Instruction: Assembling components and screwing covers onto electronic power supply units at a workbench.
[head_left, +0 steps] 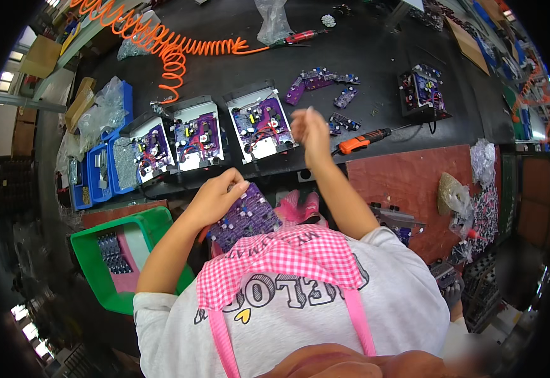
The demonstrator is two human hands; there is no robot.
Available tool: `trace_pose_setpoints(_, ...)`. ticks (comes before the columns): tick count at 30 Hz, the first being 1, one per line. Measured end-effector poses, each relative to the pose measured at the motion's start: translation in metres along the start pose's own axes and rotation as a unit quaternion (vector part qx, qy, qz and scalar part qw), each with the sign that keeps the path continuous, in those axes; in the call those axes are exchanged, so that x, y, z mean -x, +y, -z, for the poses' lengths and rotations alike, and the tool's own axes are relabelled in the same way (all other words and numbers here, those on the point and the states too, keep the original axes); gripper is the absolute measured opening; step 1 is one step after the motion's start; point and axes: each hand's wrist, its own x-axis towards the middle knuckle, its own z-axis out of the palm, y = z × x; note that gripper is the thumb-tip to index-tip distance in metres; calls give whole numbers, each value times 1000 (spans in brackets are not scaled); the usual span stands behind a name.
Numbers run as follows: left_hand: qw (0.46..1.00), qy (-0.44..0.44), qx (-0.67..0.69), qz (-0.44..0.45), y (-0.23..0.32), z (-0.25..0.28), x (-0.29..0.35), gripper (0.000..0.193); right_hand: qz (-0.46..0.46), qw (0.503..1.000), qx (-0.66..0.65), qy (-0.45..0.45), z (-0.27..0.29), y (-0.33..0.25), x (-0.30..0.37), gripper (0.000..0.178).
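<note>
My left hand point(221, 194) is closed on the upper edge of a purple circuit board point(245, 217), which tilts in front of my apron. White connectors and small parts stud the board. Over the bench edge my right hand point(311, 135) is raised, its fingers bent and slightly blurred, and what lies between them is hidden. It is beside an open metal housing point(261, 129) with a purple board and red and blue wires inside. Two similar housings, a middle one point(197, 138) and a left one point(152, 150), stand in a row to the left.
An orange electric screwdriver point(360, 142) lies right of my right hand. Loose purple boards point(316, 80) and another housing point(423, 93) are farther back. An orange coiled hose point(190, 47) crosses the bench. Blue bins point(102, 167) and a green crate point(124, 220) stand at left.
</note>
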Motion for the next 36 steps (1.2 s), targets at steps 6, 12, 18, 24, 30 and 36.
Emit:
trace_pose_setpoints(6,998,-20,-21,-57,19,11,-32,27,-35,980,42,-191,-57,-18,111,41)
trace_pose_setpoints(12,986,40,108,-122,18,34,-38,31,-121,987,15,-108,-79,-31,157,28)
trace_pose_setpoints(18,926,-19,-239,-290,30,49,-14,28,-15,998,-40,49,-90,-21,197,25)
trace_pose_setpoints(24,874,-163,-220,-401,25,2,-6,26,70,980,145,115,-84,-3,254,31)
trace_pose_setpoints(30,870,-197,-224,-392,30,-36,23,29,96,961,158,207,-76,21,291,55)
trace_pose_setpoints(36,836,-235,-250,-428,66,-73,47,29,113,956,120,242,-53,9,331,55)
